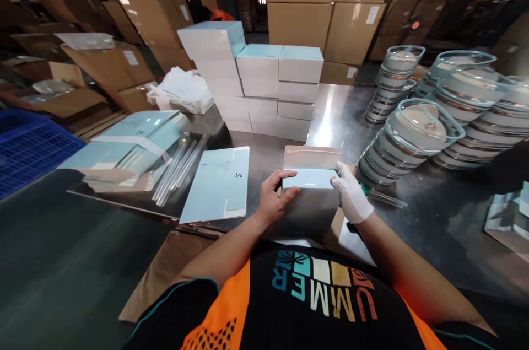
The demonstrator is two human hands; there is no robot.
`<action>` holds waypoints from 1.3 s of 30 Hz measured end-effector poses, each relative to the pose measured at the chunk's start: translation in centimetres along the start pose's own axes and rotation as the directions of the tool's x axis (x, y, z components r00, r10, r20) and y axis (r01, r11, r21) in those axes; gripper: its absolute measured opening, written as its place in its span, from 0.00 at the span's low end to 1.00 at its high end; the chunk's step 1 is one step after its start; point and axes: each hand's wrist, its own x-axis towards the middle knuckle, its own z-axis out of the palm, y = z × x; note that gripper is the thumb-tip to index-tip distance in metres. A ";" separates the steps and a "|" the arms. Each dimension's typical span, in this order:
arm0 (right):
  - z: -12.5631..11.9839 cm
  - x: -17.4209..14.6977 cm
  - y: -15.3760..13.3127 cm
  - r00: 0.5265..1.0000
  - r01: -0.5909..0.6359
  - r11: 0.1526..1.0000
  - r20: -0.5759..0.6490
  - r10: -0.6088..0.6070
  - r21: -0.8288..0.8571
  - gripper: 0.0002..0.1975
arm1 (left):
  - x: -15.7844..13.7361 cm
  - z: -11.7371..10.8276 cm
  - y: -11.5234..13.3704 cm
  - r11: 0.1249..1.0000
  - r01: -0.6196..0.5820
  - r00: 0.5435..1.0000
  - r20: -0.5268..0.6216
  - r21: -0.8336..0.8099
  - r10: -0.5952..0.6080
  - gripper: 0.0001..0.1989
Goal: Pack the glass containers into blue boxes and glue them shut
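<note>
Between my two hands stands a light-blue and white cardboard box (309, 204), with a flap (312, 157) raised at its far side. My bare left hand (275, 195) grips the box's left side, thumb and fingers at the top edge. On the opposite side, my right hand (350, 193) in a white glove holds the upper right corner. A flat light-blue carton (219, 184) lies on the table left of my left hand. The box's inside is hidden from me.
White and blue boxes (260, 80) are stacked at the back of the metal table (334, 113). Stacks of glass containers (413, 135) stand at right. Clear plastic tubes (177, 173) and a bundle of flat cartons (136, 140) lie left, near a white basket (194, 99).
</note>
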 end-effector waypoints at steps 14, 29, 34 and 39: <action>-3.2 -1.5 1.0 0.771 0.600 0.779 0.392 -0.502 -0.182 0.18 | 2.2 -1.9 -1.1 0.882 -0.455 0.852 0.229 -0.124 0.472 0.16; -2.6 -2.1 3.9 0.995 0.054 0.949 -0.067 -0.078 -0.310 0.59 | 0.5 -1.9 -4.1 0.972 -0.017 0.993 0.109 -0.236 0.044 0.67; -3.5 0.0 0.9 0.887 -0.076 0.989 -0.462 0.008 -0.130 0.48 | -1.4 0.1 -5.6 0.748 0.537 0.839 0.155 -0.391 -0.522 0.70; -3.1 1.0 -0.8 0.918 0.002 0.999 -0.397 0.016 0.043 0.51 | -0.3 3.4 -3.2 0.582 0.613 0.779 0.286 -0.534 -0.558 0.45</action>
